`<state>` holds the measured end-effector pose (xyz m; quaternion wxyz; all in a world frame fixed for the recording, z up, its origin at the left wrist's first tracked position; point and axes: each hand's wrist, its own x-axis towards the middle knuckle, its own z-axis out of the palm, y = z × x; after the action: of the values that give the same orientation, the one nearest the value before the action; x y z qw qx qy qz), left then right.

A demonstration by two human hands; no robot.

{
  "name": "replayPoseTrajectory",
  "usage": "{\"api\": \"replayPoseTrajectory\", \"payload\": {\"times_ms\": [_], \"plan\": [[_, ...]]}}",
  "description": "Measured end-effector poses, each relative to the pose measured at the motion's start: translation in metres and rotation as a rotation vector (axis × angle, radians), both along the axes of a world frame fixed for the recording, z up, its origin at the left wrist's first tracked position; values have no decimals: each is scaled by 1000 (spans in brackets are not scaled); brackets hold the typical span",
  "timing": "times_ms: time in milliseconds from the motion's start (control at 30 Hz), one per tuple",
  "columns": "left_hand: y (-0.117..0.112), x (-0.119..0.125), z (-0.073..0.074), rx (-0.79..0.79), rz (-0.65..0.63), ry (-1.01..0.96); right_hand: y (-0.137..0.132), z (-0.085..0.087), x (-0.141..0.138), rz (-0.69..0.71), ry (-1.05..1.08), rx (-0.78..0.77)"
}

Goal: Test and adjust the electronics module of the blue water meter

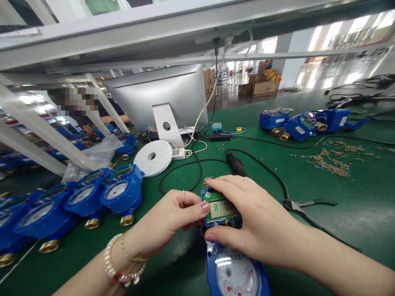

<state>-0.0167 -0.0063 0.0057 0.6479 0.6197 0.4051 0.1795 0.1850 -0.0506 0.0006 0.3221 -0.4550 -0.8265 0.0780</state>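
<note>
Your left hand [173, 220] and right hand [247, 218] both close on the small green LCD board [222, 210] that sits at the top of the blue water meter [235, 271] right in front of you on the green bench mat [354, 205]; your left thumb and fingertips pinch the board's left edge, while your right hand wraps it from the right, fingers arched over the top edge and thumb pressed along the bottom edge. The display shows an "R" followed by "00", and the rest of the digits are hidden under your right fingers. Below the board, the meter's round dial face carries small red and black pointers, but its printing is too small to read. A pearl bracelet [119, 269] and a thin beaded band ring your left wrist. To your left, a row of finished blue meters [89, 197] with brass fittings lies side by side. Just beyond your hands lie a black soldering iron [236, 163] with its cable, a white roll of tape [153, 157] and, to the right, a pair of black-handled cutters [304, 204]. Further back stands the silver monitor [160, 96], seen from behind, and on the far right more blue meters [300, 123] bear white labels you cannot read from here, with wire clippings [330, 158] scattered near them
</note>
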Motion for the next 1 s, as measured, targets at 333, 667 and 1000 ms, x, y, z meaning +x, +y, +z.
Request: {"api": "replayPoseTrajectory", "payload": {"times_ms": [333,667,1000], "plan": [[0,3,1,-46,-12,-74,4,-4,-1,19,-51,67],[3,2,2,-3,-89,15,1,3,2,83,-183,146],[-16,5,10,96,-47,85,0,0,13,112,-178,5]]}}
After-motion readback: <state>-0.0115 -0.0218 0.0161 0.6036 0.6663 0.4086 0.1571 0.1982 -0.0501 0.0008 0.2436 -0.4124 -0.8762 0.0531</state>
